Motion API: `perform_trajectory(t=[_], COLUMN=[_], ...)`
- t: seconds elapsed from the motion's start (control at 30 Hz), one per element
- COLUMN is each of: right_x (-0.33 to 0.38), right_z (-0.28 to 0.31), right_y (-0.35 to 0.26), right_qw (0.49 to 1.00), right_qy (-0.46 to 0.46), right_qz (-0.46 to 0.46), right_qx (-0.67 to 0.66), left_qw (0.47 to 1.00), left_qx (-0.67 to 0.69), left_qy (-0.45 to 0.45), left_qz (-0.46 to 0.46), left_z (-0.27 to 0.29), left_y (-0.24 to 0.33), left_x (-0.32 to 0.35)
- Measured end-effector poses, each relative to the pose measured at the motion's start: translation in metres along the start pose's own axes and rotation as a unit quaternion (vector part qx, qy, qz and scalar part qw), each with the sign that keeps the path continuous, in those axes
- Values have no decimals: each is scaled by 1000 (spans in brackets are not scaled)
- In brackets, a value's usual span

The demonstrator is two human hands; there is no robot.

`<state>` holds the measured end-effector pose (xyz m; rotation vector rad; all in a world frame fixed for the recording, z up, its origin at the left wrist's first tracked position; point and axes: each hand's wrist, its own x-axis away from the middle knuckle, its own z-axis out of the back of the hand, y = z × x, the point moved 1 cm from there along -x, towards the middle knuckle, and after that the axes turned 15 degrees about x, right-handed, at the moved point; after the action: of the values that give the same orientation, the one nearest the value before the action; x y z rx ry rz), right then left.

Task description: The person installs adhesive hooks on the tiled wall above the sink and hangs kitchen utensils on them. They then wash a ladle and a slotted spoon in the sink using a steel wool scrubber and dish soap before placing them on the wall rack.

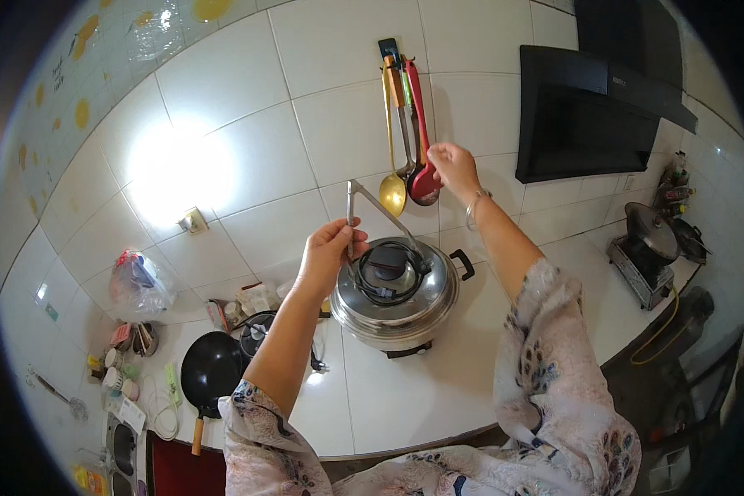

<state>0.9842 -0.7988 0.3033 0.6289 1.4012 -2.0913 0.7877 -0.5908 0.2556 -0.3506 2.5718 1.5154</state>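
Observation:
My left hand (329,252) is closed around one leg of a grey metal frame (378,207), whose two bars meet at a sharp upper corner. The frame stands up over a large steel electric pot (397,322) with a lid; its lower ends are partly hidden. A coiled black power cord (382,291) lies on that lid. Higher up, my right hand (455,169) has its fingers curled beside a red spoon (422,140) hanging on the wall; whether it touches the spoon I cannot tell. A gold ladle (393,194) hangs just left of it.
A black wok (211,372) with a wooden handle sits left on the white counter (388,413), beside a smaller lidded pot (259,331). A range hood (587,116) juts out at upper right, above a gas stove (641,273) carrying a covered pan (649,231).

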Motion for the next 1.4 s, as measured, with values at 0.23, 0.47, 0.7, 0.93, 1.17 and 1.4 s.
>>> perform_trajectory(t=[0.23, 0.47, 0.7, 0.93, 1.17, 1.4], right_x=[-75, -91, -94, -75, -59, -44], right_z=[-8, -8, 3, 27, 48, 46], right_y=[28, 24, 29, -17, -14, 13], right_qw=[974, 974, 977, 973, 943, 941], right_qy=[51, 5, -21, 87, -10, -35], right_qz=[60, 55, 62, 119, 84, 98], right_qx=[213, 222, 204, 179, 322, 321], left_qw=[997, 996, 994, 991, 993, 984], left_qx=[-59, -53, -54, -61, -59, -120], left_qy=[43, 65, 82, 97, 86, 119], left_qz=[-29, -41, -50, -63, -47, -59], left_z=[0, 1, 3, 14, 15, 22], left_y=[-1, -9, -13, -10, -13, -8], left_x=[-1, 0, 0, 9, 7, 21])
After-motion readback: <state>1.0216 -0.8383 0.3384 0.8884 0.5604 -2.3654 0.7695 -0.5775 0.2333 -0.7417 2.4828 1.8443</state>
